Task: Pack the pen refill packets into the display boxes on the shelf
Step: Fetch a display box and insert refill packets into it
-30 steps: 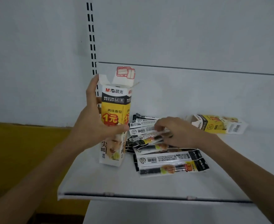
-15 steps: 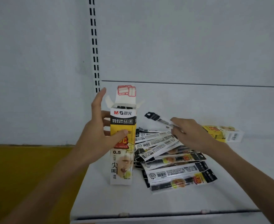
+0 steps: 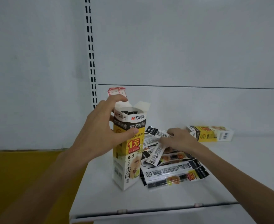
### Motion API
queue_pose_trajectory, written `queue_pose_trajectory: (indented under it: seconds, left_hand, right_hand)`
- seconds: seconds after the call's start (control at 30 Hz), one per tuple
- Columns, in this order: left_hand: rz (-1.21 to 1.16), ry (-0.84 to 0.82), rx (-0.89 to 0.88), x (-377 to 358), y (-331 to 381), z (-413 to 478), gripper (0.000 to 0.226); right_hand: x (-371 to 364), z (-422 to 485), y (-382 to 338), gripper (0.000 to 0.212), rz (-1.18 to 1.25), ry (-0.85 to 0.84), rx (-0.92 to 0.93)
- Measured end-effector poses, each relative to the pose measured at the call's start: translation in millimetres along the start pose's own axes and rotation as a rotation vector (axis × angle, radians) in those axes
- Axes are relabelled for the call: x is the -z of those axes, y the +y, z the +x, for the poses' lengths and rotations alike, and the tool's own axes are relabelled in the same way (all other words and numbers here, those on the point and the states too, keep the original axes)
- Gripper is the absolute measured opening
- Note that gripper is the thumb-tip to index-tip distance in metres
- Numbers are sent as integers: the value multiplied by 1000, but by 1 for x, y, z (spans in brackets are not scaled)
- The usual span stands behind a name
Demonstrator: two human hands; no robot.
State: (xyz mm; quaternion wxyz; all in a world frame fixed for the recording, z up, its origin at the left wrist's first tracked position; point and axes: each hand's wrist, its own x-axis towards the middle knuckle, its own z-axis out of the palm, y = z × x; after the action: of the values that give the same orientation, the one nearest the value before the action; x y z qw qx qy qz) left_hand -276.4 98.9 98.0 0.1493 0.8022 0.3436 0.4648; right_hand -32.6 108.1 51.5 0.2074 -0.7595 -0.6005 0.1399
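One box (image 3: 129, 151), left hand (image 3: 100, 133) gripping, stands seemingly near shelf (image 3: 100, 196) edge.

One shelf (image 3: 100, 199) carries two display boxes: an upright box (image 3: 129, 151) near the left with its top flaps open, and a second box (image 3: 210, 133) lying on its side at the far right. Pen refill packets (image 3: 173, 173) lie in one overlapping pile just right of the upright box. At least seven show, and the overlap hides the true number. Dark packet tops (image 3: 128, 112) inside the upright box are too crowded to count. Two hands show: the left hand (image 3: 100, 131) grips the upright box, and the right hand (image 3: 180, 139) pinches a single packet (image 3: 157, 133). One slotted rail (image 3: 91, 62) stands far left.
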Motion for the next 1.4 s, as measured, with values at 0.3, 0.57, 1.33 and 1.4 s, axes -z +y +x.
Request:
queue_pose_trajectory:
  seconds: [0.3,0.57,1.33,1.4]
  left_hand:
    - [-75,53,4,6,-1,-6,60]
    - [-317,153,126,-17,-18,-6,52]
    - [-323,76,147,-21,-26,-9,57]
    - [-314,69,135,-21,-25,-8,57]
  right_hand:
    - [-1,7,-9,26,173,62,-48]
    - [65,-12,-55,17,755,398,180]
    - [107,-20,-119,14,773,110,678]
    - [109,-21,-122,14,689,42,655]
